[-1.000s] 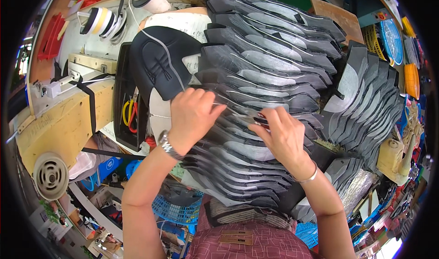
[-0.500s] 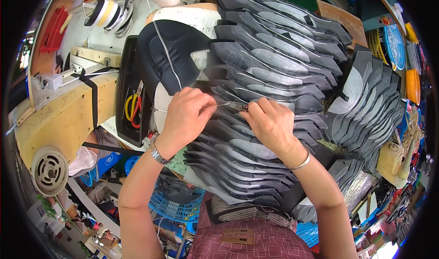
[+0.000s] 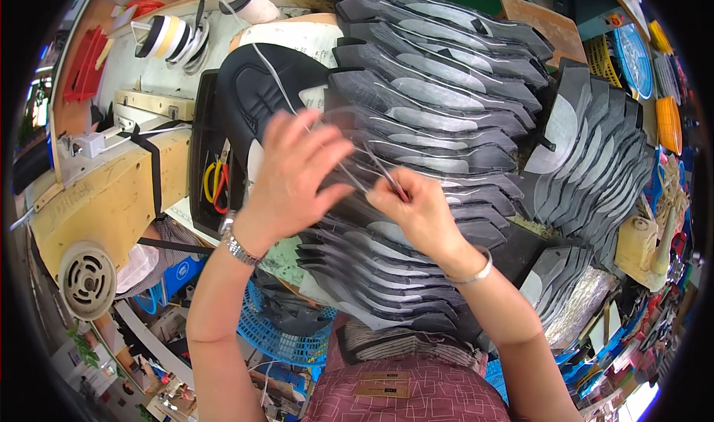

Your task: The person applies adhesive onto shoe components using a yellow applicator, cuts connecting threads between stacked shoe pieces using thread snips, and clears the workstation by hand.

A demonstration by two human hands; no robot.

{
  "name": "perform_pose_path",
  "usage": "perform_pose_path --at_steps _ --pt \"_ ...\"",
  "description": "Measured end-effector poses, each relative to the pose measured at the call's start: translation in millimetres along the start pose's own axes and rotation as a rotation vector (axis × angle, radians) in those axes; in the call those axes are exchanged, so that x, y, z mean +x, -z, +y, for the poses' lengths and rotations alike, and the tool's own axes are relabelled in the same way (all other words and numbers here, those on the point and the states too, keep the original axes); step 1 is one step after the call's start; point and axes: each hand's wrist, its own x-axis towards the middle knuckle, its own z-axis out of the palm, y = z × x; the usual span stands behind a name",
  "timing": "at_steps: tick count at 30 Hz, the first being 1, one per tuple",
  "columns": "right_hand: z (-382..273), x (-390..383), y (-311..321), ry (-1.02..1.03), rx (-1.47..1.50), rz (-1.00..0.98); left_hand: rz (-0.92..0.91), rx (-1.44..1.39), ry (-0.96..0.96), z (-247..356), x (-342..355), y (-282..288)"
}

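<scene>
My left hand [image 3: 301, 176] is smeared by motion, its fingers spread. A thin white strip [image 3: 274, 76] comes down from the far left and passes behind those fingers. More of the strip shows between my hands and reaches my right hand [image 3: 416, 206]. That hand is closed around a slim, pointed metal tool [image 3: 383, 170] with a reddish part near the fingers; its exact kind is unclear. Under both hands lie overlapping rows of dark grey cut pieces [image 3: 439, 120] with pale, leaf-shaped patches. A padded black moulded piece [image 3: 256, 87] sits beyond my left hand.
Left of the rows, a black tray [image 3: 201, 150] holds yellow-handled [image 3: 210, 180] and red-handled scissors [image 3: 222, 191]. Tape rolls [image 3: 167, 39] stand at far left. More stacked grey pieces [image 3: 587, 154] lie right. A blue basket [image 3: 275, 333] is below the table edge.
My hands were close together with the strip pinched between them. The left hand has opened and risen slightly; the right has shifted left and lower, and its pointed tool now shows.
</scene>
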Motion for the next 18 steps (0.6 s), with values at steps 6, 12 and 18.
perform_pose_path --at_steps 6,12,18 --pt "35 -73 54 -0.128 -0.017 0.188 -0.115 0.258 0.08 -12 -8 20" --pt "62 -75 80 0.063 -0.445 0.409 -0.132 -0.616 0.637 10 -40 -42" --pt "78 -65 73 0.125 -0.686 0.533 0.013 -0.366 0.544 3 -36 -60"
